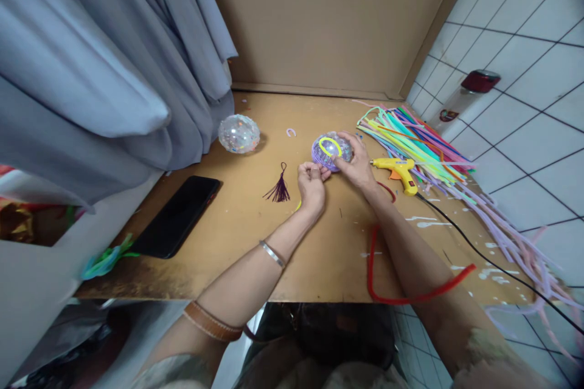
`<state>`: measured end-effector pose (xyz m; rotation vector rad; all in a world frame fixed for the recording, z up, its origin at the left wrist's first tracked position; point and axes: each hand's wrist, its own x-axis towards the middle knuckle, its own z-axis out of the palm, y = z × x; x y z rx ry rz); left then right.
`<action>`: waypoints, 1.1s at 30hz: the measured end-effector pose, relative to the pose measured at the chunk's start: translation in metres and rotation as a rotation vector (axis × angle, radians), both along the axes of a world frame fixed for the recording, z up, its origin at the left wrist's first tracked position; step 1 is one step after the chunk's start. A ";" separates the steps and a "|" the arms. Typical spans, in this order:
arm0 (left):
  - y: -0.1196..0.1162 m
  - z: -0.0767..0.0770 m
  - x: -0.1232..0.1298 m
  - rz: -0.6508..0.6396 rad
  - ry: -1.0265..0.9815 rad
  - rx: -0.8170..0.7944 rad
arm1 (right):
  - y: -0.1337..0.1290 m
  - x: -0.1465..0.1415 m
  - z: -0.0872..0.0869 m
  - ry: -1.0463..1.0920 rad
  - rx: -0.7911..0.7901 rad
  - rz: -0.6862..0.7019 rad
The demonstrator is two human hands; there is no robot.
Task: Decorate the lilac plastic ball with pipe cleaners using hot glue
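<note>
My right hand (356,164) is wrapped round the far right side of a clear ball (319,149) edged with purple pipe cleaner. A yellow pipe cleaner loop (330,147) lies against the ball's upper face, close to my right thumb. At the ball's near left edge is my left hand (312,182), its fingers curled in; what they pinch, if anything, is hidden. A bit of yellow pipe cleaner (298,205) shows beside my left wrist. Left of that hand, a dark purple tassel (279,188) lies flat on the table.
Another clear ball (239,134) sits back left, near a grey curtain (191,73). A black phone (176,216) lies at left. On the right are a yellow glue gun (396,171) with its cord, many pipe cleaners (410,140) and a bottle (465,94). A red pipe cleaner (371,267) passes under my right forearm.
</note>
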<state>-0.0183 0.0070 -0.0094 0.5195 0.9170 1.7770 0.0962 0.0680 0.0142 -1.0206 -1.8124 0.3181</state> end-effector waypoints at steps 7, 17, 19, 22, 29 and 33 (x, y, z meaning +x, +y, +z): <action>0.001 0.000 -0.002 0.083 0.027 -0.046 | 0.001 0.003 -0.002 -0.020 0.003 0.026; 0.003 0.000 -0.002 0.081 0.038 -0.040 | -0.001 0.003 0.001 0.012 -0.046 0.069; 0.003 -0.001 -0.002 0.082 0.055 -0.030 | -0.001 0.003 0.001 0.027 -0.048 0.071; 0.001 -0.001 -0.003 0.100 0.113 0.025 | -0.002 0.003 0.000 0.031 -0.052 0.070; -0.006 0.000 -0.003 0.127 0.331 0.222 | 0.002 0.004 -0.004 0.029 -0.040 0.072; -0.004 -0.005 -0.003 0.136 0.391 0.261 | 0.004 0.004 -0.007 0.037 -0.030 0.074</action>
